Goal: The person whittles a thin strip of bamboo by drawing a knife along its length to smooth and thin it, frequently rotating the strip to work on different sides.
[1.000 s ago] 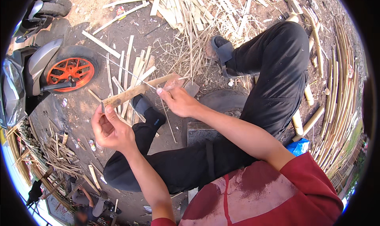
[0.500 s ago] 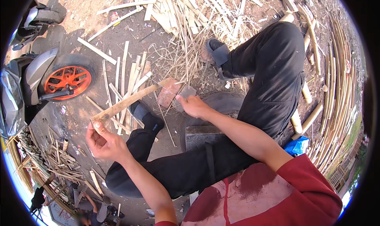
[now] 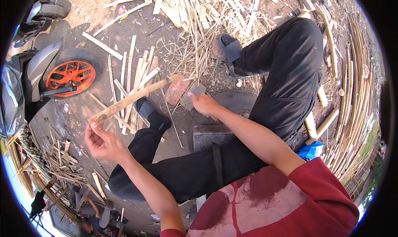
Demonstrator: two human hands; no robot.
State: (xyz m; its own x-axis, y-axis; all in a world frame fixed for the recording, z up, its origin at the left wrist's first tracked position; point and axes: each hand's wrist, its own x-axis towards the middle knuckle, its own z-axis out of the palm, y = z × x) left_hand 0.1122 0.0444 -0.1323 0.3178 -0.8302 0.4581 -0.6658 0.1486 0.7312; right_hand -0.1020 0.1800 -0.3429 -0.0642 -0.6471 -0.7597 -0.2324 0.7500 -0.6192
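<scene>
A: Now, where is the bamboo strip (image 3: 130, 100)?
B: Pinched at its near end by the left hand (image 3: 101, 142), slanting above the ground. The right hand (image 3: 204, 103) clasps a grey blade (image 3: 194, 92) at its far end.

The blade (image 3: 191, 97) is mostly hidden under the right hand (image 3: 204, 104); the scooter (image 3: 37, 79) is cut off.
</scene>
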